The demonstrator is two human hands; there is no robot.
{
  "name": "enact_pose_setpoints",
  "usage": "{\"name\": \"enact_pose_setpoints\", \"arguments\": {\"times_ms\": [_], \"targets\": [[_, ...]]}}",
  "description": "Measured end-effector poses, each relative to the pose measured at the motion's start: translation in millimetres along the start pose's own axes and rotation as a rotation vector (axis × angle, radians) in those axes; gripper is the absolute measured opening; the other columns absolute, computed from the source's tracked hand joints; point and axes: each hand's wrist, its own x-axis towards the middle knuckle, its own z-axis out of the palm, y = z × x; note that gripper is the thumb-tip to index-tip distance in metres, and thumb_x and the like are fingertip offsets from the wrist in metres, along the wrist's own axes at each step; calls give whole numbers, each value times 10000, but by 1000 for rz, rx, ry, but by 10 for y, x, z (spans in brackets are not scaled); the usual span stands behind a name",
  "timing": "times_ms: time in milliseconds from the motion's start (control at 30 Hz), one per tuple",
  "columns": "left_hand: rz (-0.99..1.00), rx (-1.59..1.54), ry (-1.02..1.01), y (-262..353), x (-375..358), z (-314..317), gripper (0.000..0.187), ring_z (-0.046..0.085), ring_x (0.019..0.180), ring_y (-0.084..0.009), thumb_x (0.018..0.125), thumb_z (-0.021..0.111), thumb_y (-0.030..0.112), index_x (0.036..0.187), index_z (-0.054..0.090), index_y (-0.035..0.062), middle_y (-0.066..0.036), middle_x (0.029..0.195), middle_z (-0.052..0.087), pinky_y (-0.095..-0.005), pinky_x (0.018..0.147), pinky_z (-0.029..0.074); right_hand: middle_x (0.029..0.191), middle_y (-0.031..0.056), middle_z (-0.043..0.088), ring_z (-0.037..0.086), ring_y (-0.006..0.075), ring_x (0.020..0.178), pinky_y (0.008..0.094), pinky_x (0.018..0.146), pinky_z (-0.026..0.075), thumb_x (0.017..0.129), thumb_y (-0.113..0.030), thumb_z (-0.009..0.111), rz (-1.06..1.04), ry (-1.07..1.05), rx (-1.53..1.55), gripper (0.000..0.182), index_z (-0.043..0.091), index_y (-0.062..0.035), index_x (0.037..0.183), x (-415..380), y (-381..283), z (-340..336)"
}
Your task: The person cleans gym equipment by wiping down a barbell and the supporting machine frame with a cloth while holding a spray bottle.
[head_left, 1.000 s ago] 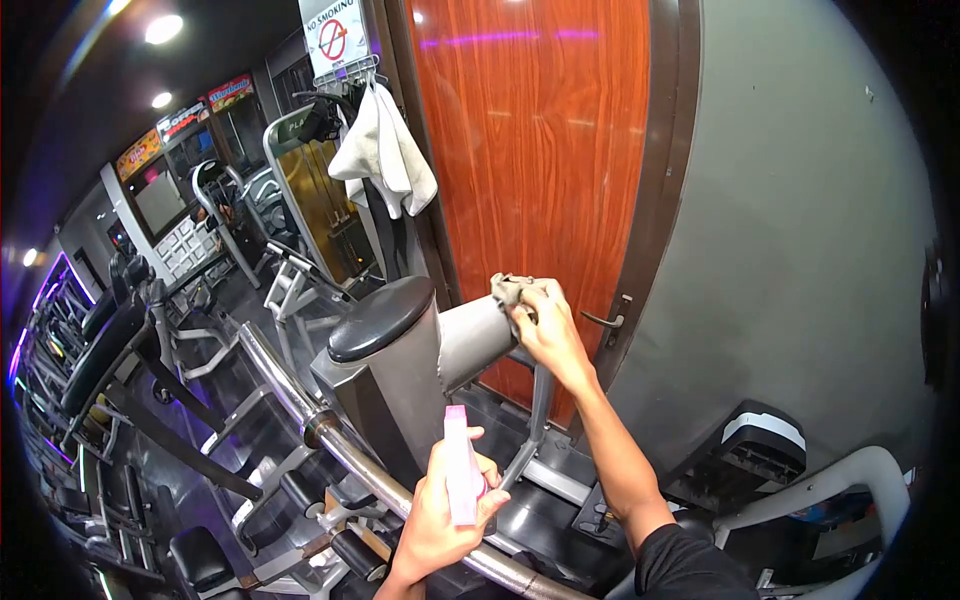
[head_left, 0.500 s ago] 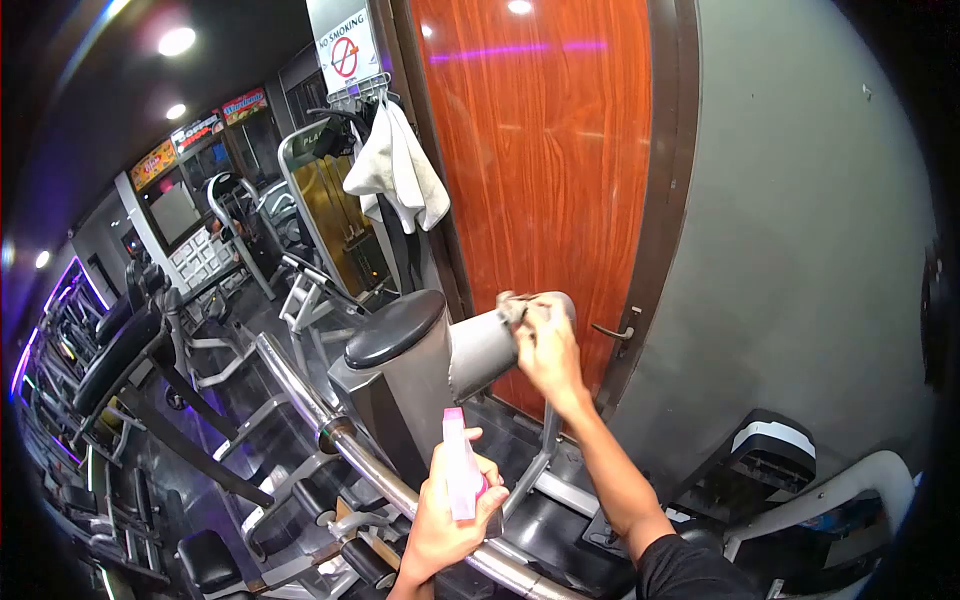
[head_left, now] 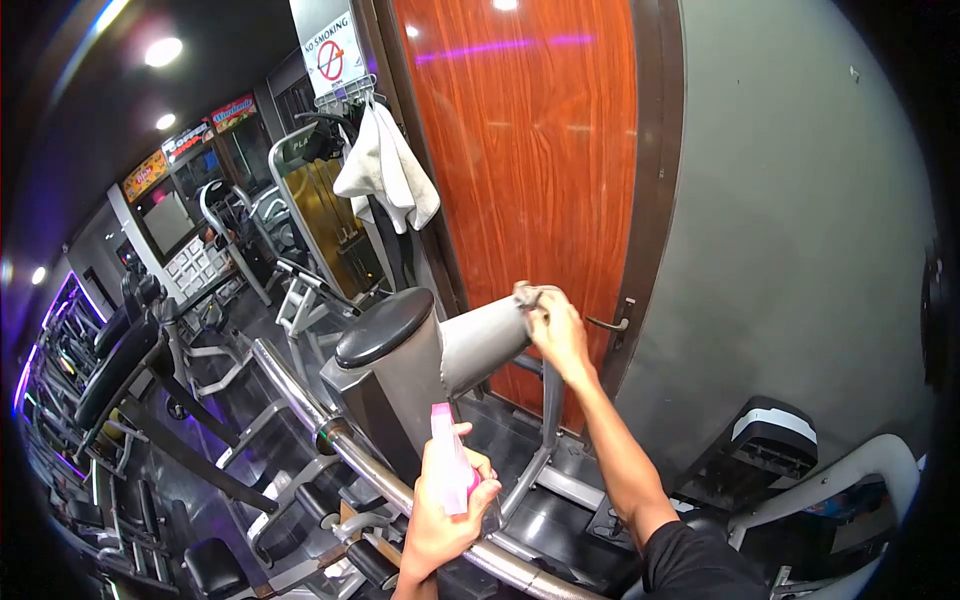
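My left hand (head_left: 445, 515) is wrapped round a pink spray bottle (head_left: 453, 470), held in front of a long metal bar (head_left: 382, 470). Bunched in my right hand (head_left: 560, 335) is a greyish cloth (head_left: 526, 295), at the far end of a grey cylindrical machine part (head_left: 485, 342). To the left of that cylinder is a round black pad (head_left: 385, 328) on top of a grey housing. The lower part of the bottle is mostly hidden by my left hand.
Behind the machine stands a reddish wooden door (head_left: 530, 160) with a handle (head_left: 610, 324). White towels (head_left: 388, 170) hang from a rack beside it. Exercise machines fill the left, and a grey curved frame (head_left: 885, 460) stands at the lower right.
My right hand and the cloth have shifted slightly right along the cylinder towards its end. The camera view has moved a little, so the door and towels appear further left.
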Motion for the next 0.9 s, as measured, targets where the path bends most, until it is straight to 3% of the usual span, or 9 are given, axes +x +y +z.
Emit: {"name": "enact_pose_setpoints", "arguments": {"times_ms": [100, 200, 267, 400, 467, 500, 633, 767, 900], "targets": [[-1, -15, -2, -43, -19, -8, 628, 576, 815, -169, 858, 654, 71, 1354, 284, -33, -63, 809, 553, -331, 818, 472, 1129, 166, 611, 572, 335, 1071, 407, 955, 438, 758, -2, 525, -269, -35, 125, 318, 642, -42, 1051, -232, -838, -101], [-7, -60, 25, -51, -36, 20, 630, 570, 821, -166, 860, 652, 71, 1358, 279, -31, -64, 818, 548, -336, 828, 476, 1142, 135, 596, 589, 318, 971, 408, 849, 497, 734, -71, 626, -240, -36, 283, 459, 620, -157, 1185, -524, -1284, -197], [-2, -73, 46, -45, -37, 17, 629, 566, 825, -165, 863, 650, 72, 1359, 277, -30, -65, 823, 545, -339, 834, 477, 1124, 123, 601, 595, 317, 972, 402, 824, 507, 720, -77, 657, -289, -26, 213, 471, 621, -147, 1184, -477, -1036, -148], [29, -144, 108, -66, -46, 34, 618, 572, 804, -149, 821, 659, -11, 1339, 321, -17, -67, 832, 564, -287, 776, 473, 1059, 122, 591, 590, 325, 957, 412, 809, 502, 708, -50, 662, 50, 44, 327, 479, 626, -147, 1176, -438, -699, 50], [32, -174, 120, -62, -54, 38, 623, 573, 811, -153, 830, 658, 3, 1347, 310, -16, -68, 836, 563, -289, 781, 472, 1057, 143, 562, 576, 338, 973, 418, 813, 500, 700, -25, 655, -36, 89, 155, 501, 623, -152, 1183, -523, -977, -5], [45, -200, 127, -51, -64, 39, 620, 573, 818, -156, 843, 655, 22, 1351, 302, -19, -71, 843, 561, -293, 787, 472, 1047, 161, 540, 564, 354, 985, 430, 836, 495, 687, -34, 666, -109, 45, 254, 527, 622, -169, 1195, -605, -1032, 7], [98, -171, 126, -64, -74, 11, 630, 572, 837, -164, 873, 652, 78, 1366, 275, -28, -76, 861, 556, -305, 805, 467, 969, 124, 549, 606, 321, 898, 418, 672, 548, 607, -72, 704, -405, 1, 180, 577, 649, -246, 1154, -852, -1013, 56], [113, -187, 168, -75, -79, 27, 635, 571, 842, -164, 878, 646, 65, 1374, 261, -30, -74, 861, 553, -306, 810, 464, 976, 131, 565, 599, 337, 873, 404, 711, 532, 618, -53, 695, -73, 164, 328, 537, 651, -195, 1134, -587, -834, 144], [127, -156, 177, -66, -83, 19, 620, 567, 822, -155, 880, 641, 52, 1369, 269, -27, -67, 863, 548, -302, 794, 467, 962, 113, 561, 595, 311, 878, 393, 709, 533, 602, -47, 697, -356, 104, 263, 576, 649, -211, 1152, -811, -1100, 111]]}}
